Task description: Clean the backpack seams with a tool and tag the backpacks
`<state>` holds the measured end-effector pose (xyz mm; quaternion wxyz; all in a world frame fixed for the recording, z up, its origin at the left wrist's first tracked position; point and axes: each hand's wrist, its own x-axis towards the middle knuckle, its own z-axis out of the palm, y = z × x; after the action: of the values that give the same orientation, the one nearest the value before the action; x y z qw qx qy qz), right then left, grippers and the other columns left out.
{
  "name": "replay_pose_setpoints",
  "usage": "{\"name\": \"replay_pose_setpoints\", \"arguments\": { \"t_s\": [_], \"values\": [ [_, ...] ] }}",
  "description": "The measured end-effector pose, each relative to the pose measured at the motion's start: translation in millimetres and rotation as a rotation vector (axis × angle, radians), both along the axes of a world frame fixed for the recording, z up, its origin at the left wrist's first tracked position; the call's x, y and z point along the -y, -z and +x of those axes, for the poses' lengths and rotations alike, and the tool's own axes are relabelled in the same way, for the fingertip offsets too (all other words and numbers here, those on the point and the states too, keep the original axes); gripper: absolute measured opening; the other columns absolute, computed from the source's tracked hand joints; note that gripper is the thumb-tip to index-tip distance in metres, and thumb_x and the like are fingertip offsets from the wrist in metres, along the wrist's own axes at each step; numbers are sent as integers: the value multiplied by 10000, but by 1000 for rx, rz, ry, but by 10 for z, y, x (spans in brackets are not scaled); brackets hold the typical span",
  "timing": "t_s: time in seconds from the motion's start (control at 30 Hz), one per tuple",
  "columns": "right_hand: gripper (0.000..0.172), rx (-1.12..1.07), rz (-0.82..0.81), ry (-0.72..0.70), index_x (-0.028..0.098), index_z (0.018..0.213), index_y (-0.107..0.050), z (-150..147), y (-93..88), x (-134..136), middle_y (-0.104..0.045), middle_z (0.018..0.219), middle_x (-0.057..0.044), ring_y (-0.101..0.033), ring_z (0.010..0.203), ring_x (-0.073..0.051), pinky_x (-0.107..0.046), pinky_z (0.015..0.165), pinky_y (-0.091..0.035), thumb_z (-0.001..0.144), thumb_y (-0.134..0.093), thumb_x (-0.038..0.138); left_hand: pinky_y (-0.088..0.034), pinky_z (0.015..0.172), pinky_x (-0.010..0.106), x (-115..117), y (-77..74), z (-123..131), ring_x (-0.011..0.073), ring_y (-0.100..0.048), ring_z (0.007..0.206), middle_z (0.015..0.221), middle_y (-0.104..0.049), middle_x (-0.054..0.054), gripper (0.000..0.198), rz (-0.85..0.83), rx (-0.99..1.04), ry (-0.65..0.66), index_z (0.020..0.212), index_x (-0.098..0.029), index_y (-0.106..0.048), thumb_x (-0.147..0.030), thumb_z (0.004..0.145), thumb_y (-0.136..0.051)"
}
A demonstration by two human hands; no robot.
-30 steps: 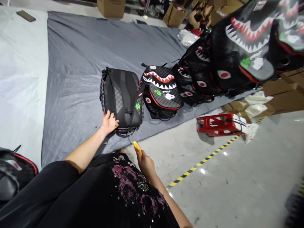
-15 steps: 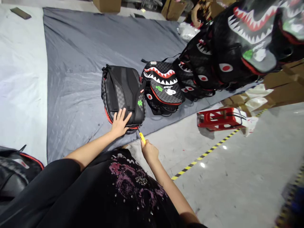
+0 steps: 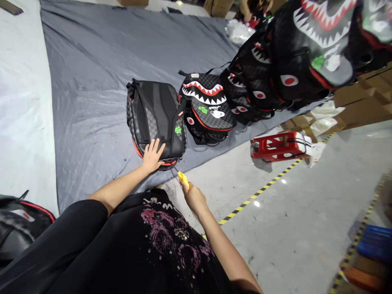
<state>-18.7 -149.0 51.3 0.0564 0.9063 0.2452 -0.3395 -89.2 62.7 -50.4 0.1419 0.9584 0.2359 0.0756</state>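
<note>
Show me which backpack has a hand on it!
The backpack with its padded back facing up: the left hand lies on it. Neither hand touches the other backpacks.

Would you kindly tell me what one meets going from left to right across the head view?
Partly visible bag, backpack under the left hand, shark-mouth backpack, red-and-white object, blue object.
</note>
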Motion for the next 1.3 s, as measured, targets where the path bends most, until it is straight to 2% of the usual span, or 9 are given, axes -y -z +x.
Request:
{"name": "replay_pose_setpoints", "arguments": {
  "t_s": [0.1, 0.2, 0.63, 0.7, 0.87, 0.97, 1.1, 1.23, 1.3],
  "values": [
    [537, 22, 32, 22, 218, 1169, -588, -37, -141, 62, -727, 972, -124, -679, 934, -281, -330, 717, -436, 997, -195, 541, -190, 1180, 537, 5, 28, 10, 387, -93, 1507, 1630, -117, 195, 977, -2, 12, -9, 1537, -183, -287, -415, 728, -784],
    [526, 29, 49, 13, 222, 1151, -588, -66, -194, 40, -727, 952, -115, -678, 912, -279, -323, 701, -422, 1000, -196, 538, -191, 1179, 541, 15, 32, 11, 389, -93, 1507, 1630, -122, 193, 976, -2, 16, -12, 1538, -180, -287, -407, 729, -784],
    [517, 42, 49, -25, 213, 1159, -585, -67, -138, -129, -733, 975, -126, -681, 918, -271, -316, 701, -411, 1004, -206, 528, -161, 1186, 577, 38, 19, -4, 392, -77, 1508, 1627, -124, 200, 960, -39, 36, -11, 1533, -170, -294, -380, 735, -783],
    [520, 49, 35, -27, 213, 1162, -585, -59, -146, -136, -731, 981, -127, -680, 927, -271, -316, 709, -415, 1006, -200, 527, -165, 1180, 596, 59, 53, -30, 392, -82, 1507, 1627, -140, 193, 865, -50, 72, 4, 1505, -198, -361, -335, 753, -768],
    [519, 30, 9, -26, 213, 1142, -589, -42, -162, -135, -728, 974, -127, -680, 936, -271, -315, 711, -419, 1004, -202, 531, -155, 1190, 608, 121, 214, -97, 340, -81, 1518, 1626, -215, 107, 371, -88, 148, 69, 1248, -258, -643, -197, 891, -564],
    [516, 50, -6, -10, 211, 1161, -577, -26, -158, -125, -726, 975, -129, -681, 933, -273, -319, 709, -419, 1005, -196, 520, -127, 1193, 627, 148, 254, -92, 341, -68, 1518, 1631, -212, 66, 367, -125, 155, 66, 1200, -267, -677, -149, 899, -503],
    [520, 36, -21, 4, 205, 1192, -567, 4, -149, -103, -723, 984, -127, -681, 938, -263, -312, 706, -417, 1006, -200, 522, -120, 1193, 649, 206, 196, -34, 346, -39, 1520, 1642, -176, 8, 396, -167, 110, 30, 1204, -289, -681, -142, 884, -499],
    [516, 5, -19, 49, 207, 1199, -567, 13, -151, -75, -722, 954, -114, -683, 879, -238, -297, 672, -403, 1002, -214, 528, -111, 1186, 671, 277, 156, 18, 362, -11, 1518, 1651, -125, 11, 421, -211, 87, -2, 1251, -296, -658, -171, 874, -519],
    [516, -11, -1, 76, 208, 1193, -568, 7, -154, -57, -721, 915, -103, -678, 818, -222, -288, 649, -393, 998, -219, 535, -100, 1191, 662, 289, 167, 10, 360, 3, 1518, 1650, -134, 23, 368, -239, 101, -6, 1190, -264, -689, -185, 873, -520]
  ]
}}
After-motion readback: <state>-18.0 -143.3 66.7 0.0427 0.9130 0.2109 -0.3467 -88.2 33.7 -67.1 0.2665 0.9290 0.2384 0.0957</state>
